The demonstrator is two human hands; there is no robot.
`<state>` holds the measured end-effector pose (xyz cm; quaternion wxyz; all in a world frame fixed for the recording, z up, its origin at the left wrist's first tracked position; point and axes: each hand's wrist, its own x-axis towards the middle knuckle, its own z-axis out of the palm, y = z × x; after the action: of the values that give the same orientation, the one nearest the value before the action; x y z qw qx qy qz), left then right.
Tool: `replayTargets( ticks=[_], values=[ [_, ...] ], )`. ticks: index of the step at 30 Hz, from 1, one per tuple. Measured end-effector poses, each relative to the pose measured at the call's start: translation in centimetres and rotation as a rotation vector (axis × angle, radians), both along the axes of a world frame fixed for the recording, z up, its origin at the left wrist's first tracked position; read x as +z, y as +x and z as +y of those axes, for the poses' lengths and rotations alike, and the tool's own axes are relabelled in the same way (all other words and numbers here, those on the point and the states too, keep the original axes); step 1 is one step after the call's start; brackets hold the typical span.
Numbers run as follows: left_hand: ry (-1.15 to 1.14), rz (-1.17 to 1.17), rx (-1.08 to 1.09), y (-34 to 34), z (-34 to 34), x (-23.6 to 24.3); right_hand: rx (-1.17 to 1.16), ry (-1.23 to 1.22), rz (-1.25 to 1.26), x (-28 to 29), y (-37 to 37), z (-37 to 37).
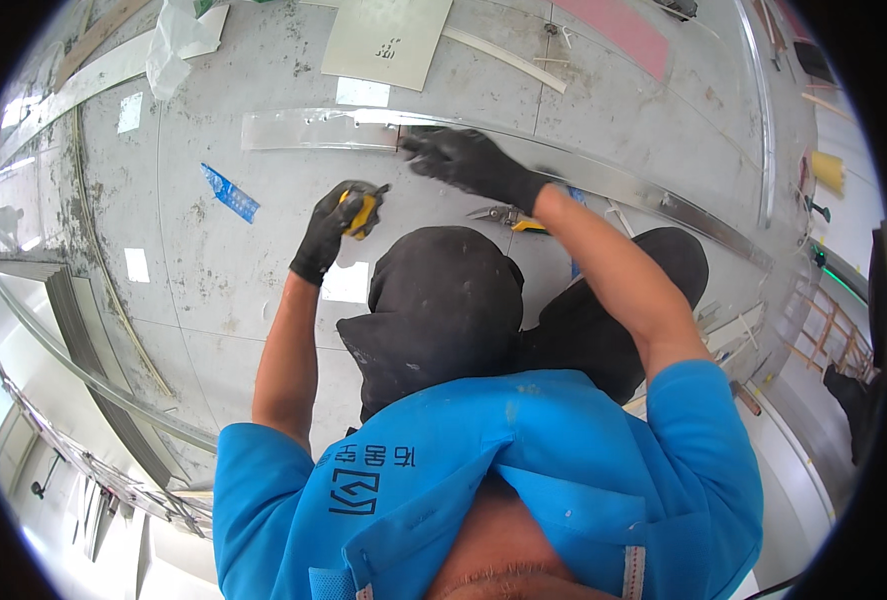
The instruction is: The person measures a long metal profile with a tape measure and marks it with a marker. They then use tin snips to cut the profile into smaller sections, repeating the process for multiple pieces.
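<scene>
My left hand [335, 225], in a black glove, is closed around a yellow and black tape measure [360, 214] above the floor. My right hand [468, 160], gloved in black too, reaches over a long shiny metal strip [313, 130]. Motion blurs its fingers, so whether they hold anything is unclear. Beside the fingertips, a thin dark line crosses the strip. Between my right forearm and my knee lies a pair of tin snips [511, 217] with yellow and black handles, partly covered by the arm.
A blue piece of packaging [229, 193] lies left of my left hand. Beyond the strip are a pale panel [388, 40] and a pink sheet [618, 35]. Stacked grey panels [83, 350] stand at the left. A yellow roll [827, 173] is at the far right.
</scene>
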<state>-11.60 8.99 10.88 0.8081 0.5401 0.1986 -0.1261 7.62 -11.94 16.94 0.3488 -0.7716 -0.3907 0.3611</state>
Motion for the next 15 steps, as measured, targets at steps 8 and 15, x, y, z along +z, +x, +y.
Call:
replayTargets(
  ticks=[8, 15],
  values=[
    [0.019, -0.049, -0.193, 3.2, -0.6, 0.3, -0.102, 0.029, 0.107, -3.0, -2.7, 1.9],
    [0.297, 0.029, -0.432, 2.6, -0.1, -0.9, -0.021, -0.072, 0.332, -3.5, -3.8, 1.8]
  ],
)
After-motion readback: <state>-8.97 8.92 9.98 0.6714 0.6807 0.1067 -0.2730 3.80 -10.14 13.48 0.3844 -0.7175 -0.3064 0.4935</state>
